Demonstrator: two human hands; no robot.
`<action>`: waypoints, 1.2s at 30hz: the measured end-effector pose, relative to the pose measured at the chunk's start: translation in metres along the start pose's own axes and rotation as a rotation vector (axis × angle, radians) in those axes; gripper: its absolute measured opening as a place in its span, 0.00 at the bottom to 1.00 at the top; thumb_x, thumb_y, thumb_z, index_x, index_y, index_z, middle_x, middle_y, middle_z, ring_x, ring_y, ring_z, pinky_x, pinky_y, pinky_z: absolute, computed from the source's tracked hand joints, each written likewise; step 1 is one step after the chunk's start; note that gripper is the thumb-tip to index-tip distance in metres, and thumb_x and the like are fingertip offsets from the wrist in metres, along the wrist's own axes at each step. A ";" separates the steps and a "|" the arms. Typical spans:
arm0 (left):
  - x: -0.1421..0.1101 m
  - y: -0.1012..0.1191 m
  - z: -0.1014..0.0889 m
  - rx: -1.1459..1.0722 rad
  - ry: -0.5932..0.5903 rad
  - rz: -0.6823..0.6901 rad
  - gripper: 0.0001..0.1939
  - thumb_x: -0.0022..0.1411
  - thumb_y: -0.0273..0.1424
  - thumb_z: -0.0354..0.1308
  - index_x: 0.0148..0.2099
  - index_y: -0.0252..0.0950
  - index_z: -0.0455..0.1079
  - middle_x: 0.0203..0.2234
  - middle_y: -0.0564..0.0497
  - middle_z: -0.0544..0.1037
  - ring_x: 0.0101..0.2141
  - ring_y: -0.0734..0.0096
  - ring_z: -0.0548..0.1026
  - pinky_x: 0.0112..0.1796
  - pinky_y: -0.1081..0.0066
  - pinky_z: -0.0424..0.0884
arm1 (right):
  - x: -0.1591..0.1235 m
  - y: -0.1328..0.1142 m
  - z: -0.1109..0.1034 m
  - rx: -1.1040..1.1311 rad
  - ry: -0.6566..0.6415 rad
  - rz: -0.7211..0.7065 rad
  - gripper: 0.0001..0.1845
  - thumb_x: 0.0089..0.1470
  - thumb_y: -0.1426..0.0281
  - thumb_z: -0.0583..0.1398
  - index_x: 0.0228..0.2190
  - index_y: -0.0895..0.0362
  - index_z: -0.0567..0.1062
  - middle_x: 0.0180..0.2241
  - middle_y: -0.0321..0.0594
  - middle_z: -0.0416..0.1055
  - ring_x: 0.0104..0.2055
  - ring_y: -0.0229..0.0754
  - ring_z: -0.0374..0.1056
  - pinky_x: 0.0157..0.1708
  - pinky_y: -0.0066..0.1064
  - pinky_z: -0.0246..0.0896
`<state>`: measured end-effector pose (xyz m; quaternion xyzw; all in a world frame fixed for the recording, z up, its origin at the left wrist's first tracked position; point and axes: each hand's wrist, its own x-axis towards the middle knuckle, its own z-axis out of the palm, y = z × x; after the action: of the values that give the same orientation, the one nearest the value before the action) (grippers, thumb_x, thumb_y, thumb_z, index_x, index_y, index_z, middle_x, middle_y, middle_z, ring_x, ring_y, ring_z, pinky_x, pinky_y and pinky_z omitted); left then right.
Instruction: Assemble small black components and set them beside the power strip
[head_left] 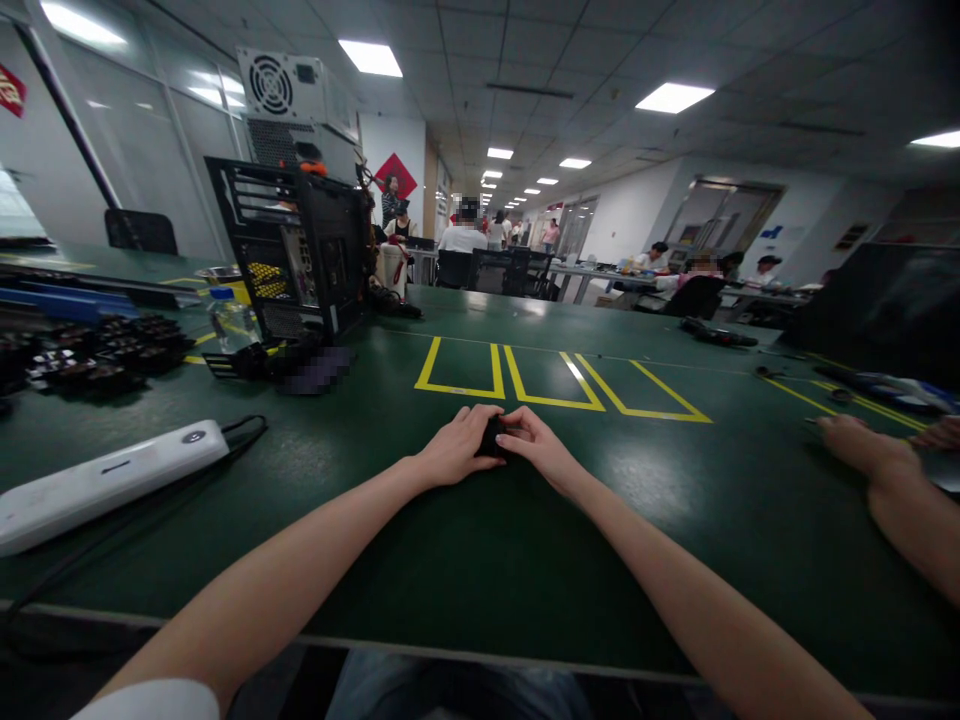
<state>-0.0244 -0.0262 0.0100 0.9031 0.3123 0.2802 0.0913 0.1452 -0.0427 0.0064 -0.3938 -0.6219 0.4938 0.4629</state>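
Both my hands meet at the middle of the green table, around a small black object whose kind I cannot make out. My left hand curls round its left side, thumb low and fingers over the top. From the right, my right hand pinches it with bent fingers. Much of the object is hidden by the fingers. Just beyond my hands, yellow tape outlines mark the tabletop.
At left lie a white power strip with a black cable and several dark finned parts. Behind them stand a clear bottle and a black computer case with power supply units on top. A co-worker's hands are at right.
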 end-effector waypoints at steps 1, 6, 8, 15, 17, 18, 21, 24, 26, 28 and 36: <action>0.000 0.000 0.000 -0.002 -0.001 -0.003 0.30 0.50 0.39 0.56 0.52 0.39 0.48 0.46 0.46 0.62 0.43 0.61 0.64 0.40 0.60 0.65 | -0.001 -0.002 0.001 0.007 -0.006 -0.005 0.15 0.38 0.67 0.62 0.30 0.55 0.65 0.35 0.34 0.65 0.39 0.39 0.64 0.42 0.35 0.59; -0.001 0.001 -0.002 -0.004 0.005 0.000 0.29 0.50 0.39 0.56 0.52 0.39 0.49 0.45 0.47 0.62 0.42 0.62 0.64 0.39 0.61 0.65 | -0.004 -0.006 0.002 -0.015 -0.007 -0.012 0.14 0.39 0.67 0.61 0.30 0.53 0.64 0.35 0.33 0.64 0.38 0.38 0.65 0.39 0.33 0.60; -0.001 0.001 -0.002 -0.003 0.006 0.004 0.29 0.50 0.39 0.56 0.52 0.39 0.49 0.46 0.47 0.62 0.42 0.62 0.64 0.40 0.61 0.65 | -0.002 -0.003 0.002 -0.025 0.016 -0.015 0.11 0.42 0.65 0.60 0.30 0.54 0.64 0.32 0.32 0.64 0.35 0.37 0.65 0.36 0.32 0.60; 0.000 0.000 -0.001 -0.014 -0.003 -0.007 0.31 0.50 0.39 0.56 0.53 0.39 0.48 0.45 0.47 0.63 0.43 0.62 0.64 0.39 0.61 0.66 | 0.002 0.003 0.001 -0.124 0.071 0.031 0.15 0.43 0.62 0.59 0.34 0.55 0.66 0.36 0.36 0.65 0.36 0.38 0.65 0.37 0.33 0.61; 0.000 0.000 0.000 -0.016 0.002 -0.007 0.31 0.50 0.39 0.56 0.53 0.39 0.47 0.45 0.47 0.63 0.43 0.62 0.64 0.40 0.61 0.66 | 0.001 0.002 0.002 -0.171 0.066 0.022 0.15 0.45 0.62 0.57 0.35 0.56 0.67 0.37 0.38 0.66 0.38 0.39 0.64 0.39 0.34 0.60; 0.000 -0.001 0.000 -0.017 0.004 -0.006 0.31 0.50 0.40 0.56 0.53 0.39 0.47 0.45 0.46 0.63 0.43 0.62 0.64 0.40 0.61 0.66 | 0.001 0.001 0.002 -0.185 0.061 0.012 0.15 0.45 0.62 0.57 0.35 0.56 0.67 0.37 0.38 0.66 0.38 0.39 0.64 0.39 0.34 0.59; 0.000 -0.001 0.001 -0.022 0.005 -0.005 0.31 0.50 0.40 0.56 0.53 0.39 0.47 0.45 0.46 0.62 0.43 0.62 0.64 0.40 0.61 0.65 | -0.001 0.000 0.002 -0.172 0.027 -0.016 0.14 0.44 0.62 0.57 0.33 0.56 0.67 0.34 0.36 0.67 0.37 0.39 0.64 0.40 0.35 0.59; 0.000 -0.003 0.001 -0.025 0.000 -0.010 0.31 0.50 0.41 0.56 0.53 0.39 0.48 0.45 0.46 0.62 0.43 0.61 0.64 0.40 0.60 0.65 | -0.002 0.001 0.002 -0.124 0.011 -0.049 0.12 0.43 0.64 0.59 0.32 0.56 0.66 0.34 0.35 0.66 0.39 0.38 0.64 0.40 0.34 0.59; 0.000 -0.003 0.002 -0.025 -0.001 -0.013 0.31 0.49 0.40 0.56 0.53 0.39 0.49 0.45 0.46 0.62 0.43 0.61 0.64 0.40 0.60 0.65 | -0.003 0.002 0.002 -0.108 0.006 -0.065 0.12 0.43 0.66 0.59 0.32 0.55 0.65 0.35 0.35 0.65 0.38 0.38 0.65 0.40 0.34 0.60; 0.001 -0.003 0.002 -0.026 0.001 -0.018 0.31 0.49 0.40 0.56 0.52 0.38 0.49 0.46 0.46 0.62 0.43 0.60 0.64 0.41 0.60 0.65 | -0.004 0.002 0.001 -0.109 -0.008 -0.071 0.12 0.43 0.67 0.59 0.33 0.55 0.65 0.36 0.35 0.65 0.39 0.38 0.65 0.41 0.35 0.60; 0.001 -0.004 0.002 -0.029 0.007 -0.012 0.31 0.50 0.40 0.56 0.53 0.38 0.48 0.46 0.46 0.62 0.43 0.60 0.64 0.40 0.61 0.65 | -0.005 0.000 0.003 -0.060 0.030 -0.022 0.11 0.44 0.64 0.58 0.31 0.54 0.65 0.35 0.35 0.64 0.35 0.37 0.66 0.36 0.32 0.63</action>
<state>-0.0241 -0.0226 0.0074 0.8988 0.3140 0.2872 0.1049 0.1437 -0.0483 0.0050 -0.4081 -0.6338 0.4639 0.4653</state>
